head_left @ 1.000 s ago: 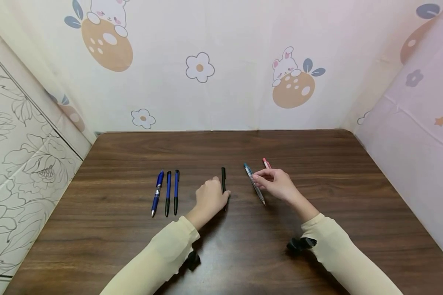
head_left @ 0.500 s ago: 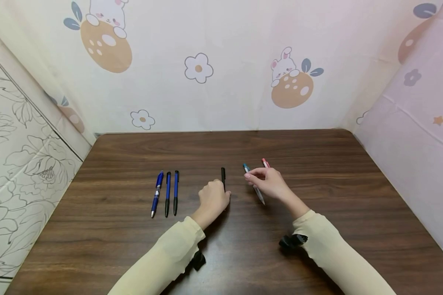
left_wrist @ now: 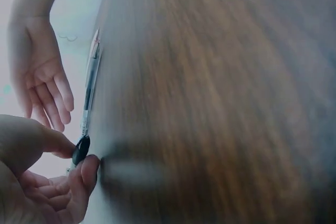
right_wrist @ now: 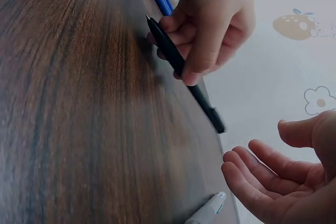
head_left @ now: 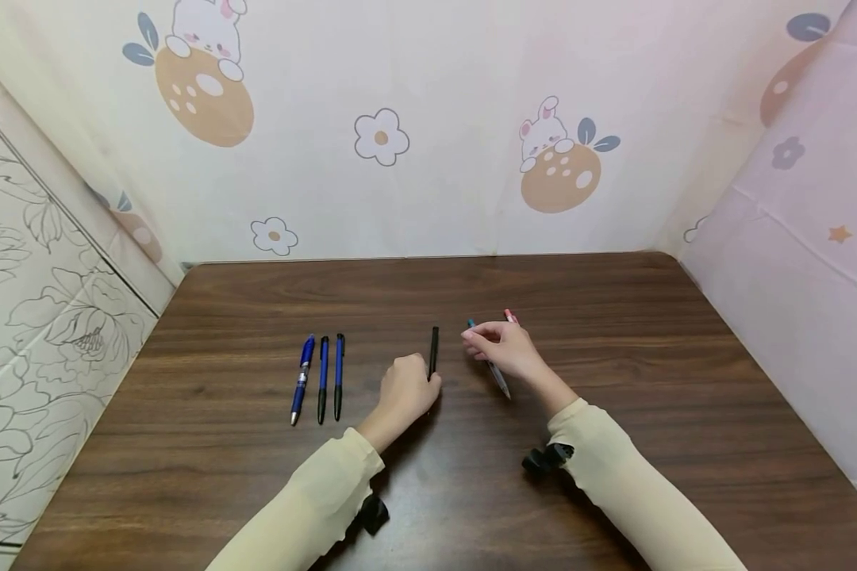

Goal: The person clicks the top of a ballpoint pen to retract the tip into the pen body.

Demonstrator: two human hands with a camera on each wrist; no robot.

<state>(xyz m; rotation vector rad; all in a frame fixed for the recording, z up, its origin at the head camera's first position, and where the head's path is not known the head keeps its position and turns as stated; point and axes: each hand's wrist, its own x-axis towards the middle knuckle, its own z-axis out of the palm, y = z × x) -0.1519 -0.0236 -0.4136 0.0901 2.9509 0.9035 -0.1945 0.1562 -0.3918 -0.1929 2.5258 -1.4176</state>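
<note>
Near the middle of the table, my left hand [head_left: 409, 390] pinches a black pen [head_left: 434, 349] between thumb and fingers. In the right wrist view the black pen [right_wrist: 172, 52] is tilted, its tip toward the upper left. My right hand [head_left: 505, 349] hovers over a clear pen with a blue-green end [head_left: 500, 382], partly hiding it. Its thumb and fingers stand apart with nothing between them, as the right wrist view of the hand [right_wrist: 283, 174] shows. Behind the right hand, a pink-ended pen [head_left: 510, 316] is mostly hidden.
To the left lie a dark blue pen with a silver tip [head_left: 302, 379] and two blue-and-black pens [head_left: 323, 381], side by side. The brown wooden table [head_left: 186, 476] ends at a patterned curtain [head_left: 443, 198] at the back. More curtain flanks both sides.
My right hand has shifted left across the clear pen. The left hand has stayed near the same spot, and the black pen in it has turned slightly. The other pens lie as before.
</note>
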